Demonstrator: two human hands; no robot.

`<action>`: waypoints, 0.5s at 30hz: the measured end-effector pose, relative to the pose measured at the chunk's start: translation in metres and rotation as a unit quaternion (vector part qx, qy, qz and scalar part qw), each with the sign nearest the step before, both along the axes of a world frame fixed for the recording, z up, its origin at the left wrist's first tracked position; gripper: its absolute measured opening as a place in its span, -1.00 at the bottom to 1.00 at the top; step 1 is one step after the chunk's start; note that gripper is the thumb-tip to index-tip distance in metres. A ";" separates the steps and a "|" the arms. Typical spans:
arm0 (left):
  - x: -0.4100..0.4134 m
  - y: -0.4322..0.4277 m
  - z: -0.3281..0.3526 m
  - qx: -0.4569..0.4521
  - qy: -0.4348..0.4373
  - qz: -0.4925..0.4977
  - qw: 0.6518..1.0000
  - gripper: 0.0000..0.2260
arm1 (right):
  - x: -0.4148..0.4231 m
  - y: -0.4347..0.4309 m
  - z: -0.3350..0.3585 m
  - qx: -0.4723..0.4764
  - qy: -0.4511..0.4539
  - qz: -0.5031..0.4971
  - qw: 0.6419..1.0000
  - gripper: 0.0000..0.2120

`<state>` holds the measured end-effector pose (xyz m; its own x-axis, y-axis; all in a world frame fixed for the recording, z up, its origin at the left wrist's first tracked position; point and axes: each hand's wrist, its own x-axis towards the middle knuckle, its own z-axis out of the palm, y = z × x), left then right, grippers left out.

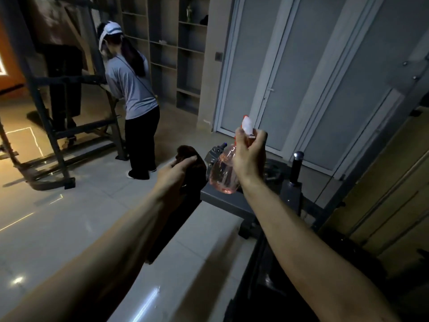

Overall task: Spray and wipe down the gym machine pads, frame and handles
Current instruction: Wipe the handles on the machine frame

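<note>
Open tile floor lies left of the grey machine frame. The right hand grips a pink, part-filled spray bottle; the left hand pinches what seems a dark cloth.

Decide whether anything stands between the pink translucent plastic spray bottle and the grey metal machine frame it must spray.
Nothing visible does. The right hand holds the pink translucent plastic spray bottle over the grey metal machine frame. The left hand, gripping a dark cloth, is off to the bottle's left, not in between.
</note>
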<state>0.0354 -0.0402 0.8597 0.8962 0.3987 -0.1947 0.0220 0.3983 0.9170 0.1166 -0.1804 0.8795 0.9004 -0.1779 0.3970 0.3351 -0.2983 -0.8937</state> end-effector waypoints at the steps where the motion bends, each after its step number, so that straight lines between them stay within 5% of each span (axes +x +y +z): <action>1: 0.002 0.019 -0.003 0.004 0.000 -0.022 1.000 -0.89 | -0.006 0.020 -0.009 0.040 -0.006 -0.012 0.999 -0.69; 6: 0.027 0.066 -0.025 0.031 0.012 -0.174 0.984 -0.85 | -0.010 0.067 -0.065 0.146 0.065 -0.064 0.985 -0.56; 10: 0.056 0.061 -0.046 0.062 0.026 -0.299 0.952 -0.64 | -0.016 0.059 -0.086 0.136 0.114 -0.139 0.974 -0.19; 13: 0.076 0.041 -0.056 0.052 0.046 -0.364 0.929 -0.54 | -0.030 0.042 -0.090 0.103 0.119 -0.183 0.970 -0.25; 15: 0.086 0.021 -0.059 0.042 0.055 -0.392 0.917 -0.64 | -0.037 0.030 -0.096 0.079 0.113 -0.211 0.968 -0.44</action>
